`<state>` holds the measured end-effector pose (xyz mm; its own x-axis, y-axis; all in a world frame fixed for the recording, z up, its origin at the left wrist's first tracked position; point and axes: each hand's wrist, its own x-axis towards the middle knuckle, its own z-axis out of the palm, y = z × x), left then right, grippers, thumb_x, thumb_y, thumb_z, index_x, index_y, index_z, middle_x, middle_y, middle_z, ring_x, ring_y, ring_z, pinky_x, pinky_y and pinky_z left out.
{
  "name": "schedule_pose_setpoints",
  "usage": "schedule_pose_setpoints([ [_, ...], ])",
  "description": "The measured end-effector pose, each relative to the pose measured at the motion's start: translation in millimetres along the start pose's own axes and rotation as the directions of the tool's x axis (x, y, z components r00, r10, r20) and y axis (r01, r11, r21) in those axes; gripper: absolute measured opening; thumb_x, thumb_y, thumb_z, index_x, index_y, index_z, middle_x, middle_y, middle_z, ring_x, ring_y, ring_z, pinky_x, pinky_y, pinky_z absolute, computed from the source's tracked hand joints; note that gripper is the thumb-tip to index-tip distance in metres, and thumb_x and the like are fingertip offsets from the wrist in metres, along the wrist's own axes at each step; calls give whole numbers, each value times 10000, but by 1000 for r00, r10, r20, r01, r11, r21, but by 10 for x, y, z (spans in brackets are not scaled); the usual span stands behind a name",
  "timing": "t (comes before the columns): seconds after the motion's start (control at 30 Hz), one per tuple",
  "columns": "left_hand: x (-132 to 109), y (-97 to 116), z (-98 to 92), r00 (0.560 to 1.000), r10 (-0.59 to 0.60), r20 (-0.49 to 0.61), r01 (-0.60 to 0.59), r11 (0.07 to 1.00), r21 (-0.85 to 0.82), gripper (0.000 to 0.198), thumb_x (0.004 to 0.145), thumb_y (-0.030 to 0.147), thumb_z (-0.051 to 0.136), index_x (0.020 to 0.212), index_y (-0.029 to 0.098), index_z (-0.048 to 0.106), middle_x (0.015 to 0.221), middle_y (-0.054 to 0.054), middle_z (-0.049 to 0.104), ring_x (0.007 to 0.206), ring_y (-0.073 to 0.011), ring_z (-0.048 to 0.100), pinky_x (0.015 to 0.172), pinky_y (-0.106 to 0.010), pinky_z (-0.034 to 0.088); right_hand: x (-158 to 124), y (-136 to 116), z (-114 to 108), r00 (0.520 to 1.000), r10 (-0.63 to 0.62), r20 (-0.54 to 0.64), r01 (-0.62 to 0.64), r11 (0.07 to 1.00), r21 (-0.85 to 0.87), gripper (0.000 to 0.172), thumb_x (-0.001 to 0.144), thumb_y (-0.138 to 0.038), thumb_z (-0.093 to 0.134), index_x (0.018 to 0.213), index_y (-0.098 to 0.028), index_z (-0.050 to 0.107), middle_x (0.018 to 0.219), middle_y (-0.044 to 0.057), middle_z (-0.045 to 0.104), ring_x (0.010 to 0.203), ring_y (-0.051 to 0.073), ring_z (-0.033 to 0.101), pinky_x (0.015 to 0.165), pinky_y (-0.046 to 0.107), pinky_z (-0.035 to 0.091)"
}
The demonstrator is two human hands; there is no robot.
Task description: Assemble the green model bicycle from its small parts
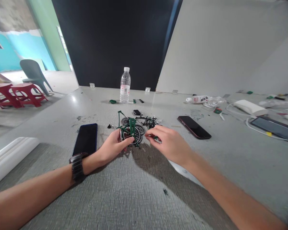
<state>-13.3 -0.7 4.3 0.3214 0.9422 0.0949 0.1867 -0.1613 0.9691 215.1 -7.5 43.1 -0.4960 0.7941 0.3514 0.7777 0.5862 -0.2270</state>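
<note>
A small green model bicycle (130, 129) with black spoked wheels stands on the grey table (139, 191). My left hand (114, 147), with a black watch on the wrist, grips the model's frame and wheel from the left. My right hand (169, 142) is just to the right of it, fingers pinched on a small green part (156, 138). More loose black and green bicycle parts (148, 121) lie just behind the model.
A dark phone (85, 139) lies left of my hands, another phone (194, 127) to the right. A water bottle (125, 85) stands at the back. A tablet (276, 127), white cables, a white box and small clutter fill the right. Red stools and a chair stand beyond the table's left edge.
</note>
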Motion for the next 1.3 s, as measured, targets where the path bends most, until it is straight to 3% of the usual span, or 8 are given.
schedule_pose_setpoints([
  [0.2, 6, 16, -8, 999, 39, 38, -39, 999, -6, 312, 832, 433, 640, 752, 168, 495, 619, 30, 524, 571, -110, 475, 533, -241, 369, -26, -170, 1, 983, -84, -165, 94, 994, 53, 174, 951, -216, 491, 954, -201, 664, 927, 32, 682, 800, 142, 619, 712, 274, 474],
  [0.5, -23, 69, 10, 983, 151, 102, -155, 987, 35, 229, 851, 354, 635, 784, 154, 546, 674, 27, 538, 616, -108, 474, 580, -247, 385, -46, -300, 63, 979, -109, -173, 115, 993, 28, 140, 937, -202, 521, 948, -184, 660, 885, 17, 667, 755, 125, 597, 700, 269, 464],
  [0.73, -46, 41, -12, 977, 97, 192, -87, 994, -58, 229, 858, 345, 663, 884, 133, 580, 767, -18, 629, 695, -137, 558, 631, -266, 432, -50, -315, 90, 979, -97, -178, 103, 994, 28, 123, 925, -191, 533, 931, -182, 655, 874, 10, 666, 721, 117, 583, 662, 262, 447],
  [0.87, -49, 59, -18, 959, 141, 247, -117, 987, -111, 241, 901, 365, 599, 914, 124, 600, 840, -46, 645, 785, -158, 586, 728, -301, 469, -55, -308, 75, 981, -86, -176, 95, 995, 43, 134, 931, -189, 517, 937, -184, 651, 895, 21, 667, 760, 129, 593, 688, 267, 457],
  [1.03, -46, -20, -10, 991, 84, 103, -100, 982, 162, 314, 863, 454, 636, 850, 143, 597, 701, 3, 569, 640, -135, 502, 571, -267, 394, -49, -289, 70, 978, -69, -198, 76, 997, 29, 125, 920, -183, 529, 925, -187, 653, 876, 17, 662, 775, 137, 600, 710, 274, 462],
  [1.13, -39, -64, -9, 996, 79, 45, -87, 967, 239, 350, 826, 490, 673, 778, 158, 574, 641, 27, 509, 595, -126, 458, 533, -260, 349, -48, -282, 73, 980, -67, -189, 72, 997, 18, 126, 919, -186, 530, 935, -187, 655, 876, 17, 660, 774, 139, 602, 706, 275, 462],
  [1.23, -23, -71, 0, 995, 75, 65, -85, 979, 184, 369, 776, 491, 729, 766, 160, 567, 650, 18, 541, 607, -136, 491, 539, -265, 367, -51, -281, 80, 981, -59, -183, 60, 998, 3, 125, 914, -180, 533, 930, -185, 657, 871, 16, 659, 756, 137, 598, 685, 273, 458],
  [1.3, -10, -71, 15, 990, 76, 117, -78, 997, 13, 387, 733, 453, 779, 887, 148, 598, 787, -27, 644, 713, -169, 580, 622, -291, 450, -55, -284, 87, 983, -56, -174, 56, 998, -5, 124, 913, -176, 534, 931, -183, 657, 876, 17, 661, 760, 137, 602, 683, 273, 458],
])
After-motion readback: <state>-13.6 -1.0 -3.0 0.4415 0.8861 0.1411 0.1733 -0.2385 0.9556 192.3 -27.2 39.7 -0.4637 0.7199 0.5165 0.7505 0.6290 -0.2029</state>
